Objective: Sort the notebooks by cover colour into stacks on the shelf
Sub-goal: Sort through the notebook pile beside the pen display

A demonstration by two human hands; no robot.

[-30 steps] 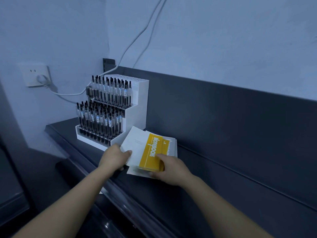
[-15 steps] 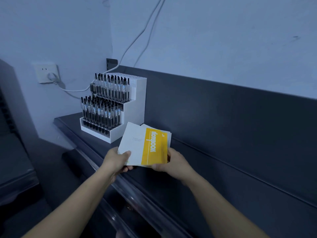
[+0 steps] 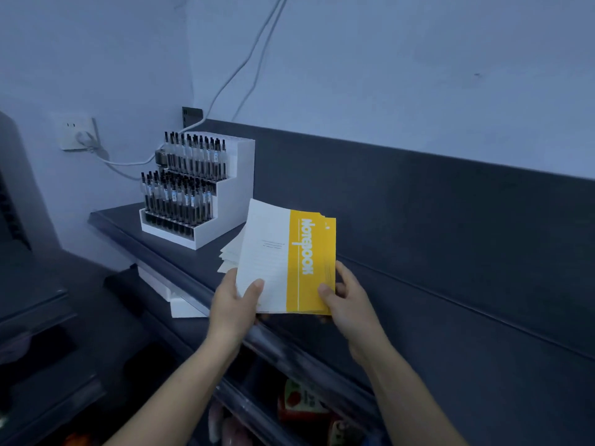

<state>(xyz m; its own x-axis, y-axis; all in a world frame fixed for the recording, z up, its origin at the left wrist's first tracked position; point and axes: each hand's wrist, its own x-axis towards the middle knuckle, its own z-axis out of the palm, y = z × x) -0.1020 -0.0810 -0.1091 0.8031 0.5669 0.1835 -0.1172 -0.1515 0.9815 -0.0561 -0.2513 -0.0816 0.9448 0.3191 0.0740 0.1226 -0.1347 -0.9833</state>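
Observation:
I hold a pile of thin notebooks in both hands, lifted off the dark shelf and tilted towards me. The top notebook has a white cover with a broad yellow band that reads "Notebook". Below it, more pale covers fan out at the left edge; their colours are hidden. My left hand grips the lower left corner, thumb on the white part. My right hand grips the lower right corner, thumb on the yellow band.
A white stepped display stand full of black pens stands on the shelf's left end, close behind the pile. A wall socket with a white cable is on the left wall. Lower shelves with colourful packets lie below the front edge.
The pile lay on the shelf under both hands one second ago. Both hands have since lifted it up and tilted it towards me, and the view has shifted a little.

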